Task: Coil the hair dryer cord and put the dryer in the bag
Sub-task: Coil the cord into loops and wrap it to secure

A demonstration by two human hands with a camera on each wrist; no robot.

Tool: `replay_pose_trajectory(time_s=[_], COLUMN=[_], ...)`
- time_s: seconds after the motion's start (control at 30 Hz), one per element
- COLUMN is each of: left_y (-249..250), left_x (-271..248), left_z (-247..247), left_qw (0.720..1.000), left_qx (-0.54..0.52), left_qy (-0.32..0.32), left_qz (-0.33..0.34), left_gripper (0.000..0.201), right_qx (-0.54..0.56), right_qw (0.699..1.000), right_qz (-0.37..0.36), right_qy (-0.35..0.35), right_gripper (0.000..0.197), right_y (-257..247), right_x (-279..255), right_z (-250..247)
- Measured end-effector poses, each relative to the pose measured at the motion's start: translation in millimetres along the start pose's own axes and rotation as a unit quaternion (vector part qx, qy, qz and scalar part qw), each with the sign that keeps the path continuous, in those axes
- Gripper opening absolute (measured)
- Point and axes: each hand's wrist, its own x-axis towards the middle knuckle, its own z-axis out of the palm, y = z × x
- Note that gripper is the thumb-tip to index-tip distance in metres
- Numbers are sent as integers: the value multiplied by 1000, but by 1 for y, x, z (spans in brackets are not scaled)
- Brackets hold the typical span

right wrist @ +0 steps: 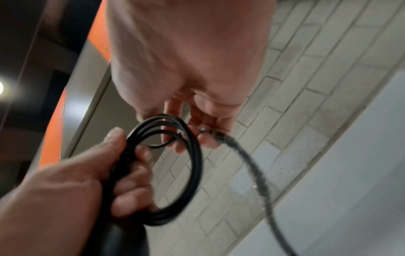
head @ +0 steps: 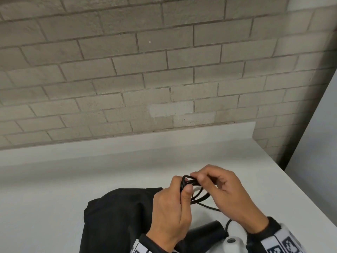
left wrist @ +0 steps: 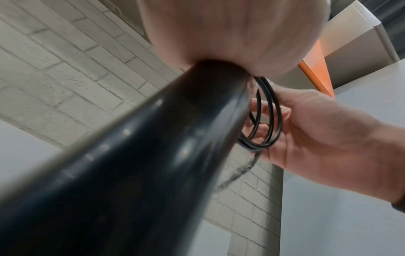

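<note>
Above the white table [head: 73, 179], my left hand [head: 179, 189] grips the coiled black cord [head: 196, 197] together with the black hair dryer [head: 206, 230], whose body hangs below the hand. The dryer [left wrist: 153, 155] fills the left wrist view, with the coil's loops [left wrist: 268, 121] beside it. My right hand [head: 197, 177] pinches the cord at the top of the coil. In the right wrist view the coil [right wrist: 195, 164] hangs from the left hand [right wrist: 87, 181], and a loose stretch of cord [right wrist: 260, 187] trails from the right hand's fingers [right wrist: 206, 138]. The black bag [head: 118, 216] lies under my left forearm.
A brick wall [head: 145, 70] stands behind the table. The table's right edge [head: 291, 189] runs diagonally near my right hand, with a pale panel [head: 319, 134] beyond it. A white wrist mount [head: 233, 242] shows at the bottom.
</note>
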Motion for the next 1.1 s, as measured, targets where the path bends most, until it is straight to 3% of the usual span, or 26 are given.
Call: replay_pose_trajectory(time_s=[0.17, 0.53, 0.6, 0.67, 0.73, 0.77, 0.83, 0.87, 1.0, 1.1], left_y=[-5, -6, -6, -7, -9, -9, -10, -9, -5, -5], left_x=[2, 1, 2, 3, 4, 4, 4, 4, 3, 3], left_z=[-1, 1, 1, 2, 2, 2, 2, 2, 4, 5], left_qw=[1000, 999, 999, 998, 997, 997, 997, 998, 998, 998], left_qx=[0, 26, 34, 42, 45, 43, 38, 37, 31, 26], left_qy=[20, 28, 26, 28, 29, 29, 31, 31, 33, 37], left_qz=[-22, -9, -17, -31, -46, -52, -53, -50, -38, -33], left_gripper=[53, 39, 41, 48, 51, 52, 51, 50, 49, 51], right_qx=[-23, -41, -38, -49, -90, -116, -169, -196, -278, -305], right_qw=[998, 991, 997, 997, 978, 969, 959, 956, 949, 942], right_qz=[35, 31, 12, -25, -69, -101, -159, -160, -91, -65], right_qy=[-54, -121, -72, 57, 175, 192, 165, 148, 118, 123], right_gripper=[14, 10, 16, 30, 41, 37, 16, 17, 34, 27], right_y=[8, 4, 10, 16, 22, 24, 29, 32, 36, 30], right_x=[-7, -8, -12, -19, -26, -29, -34, -35, -35, -30], right_z=[-1, -11, -2, 12, 24, 28, 37, 40, 44, 49])
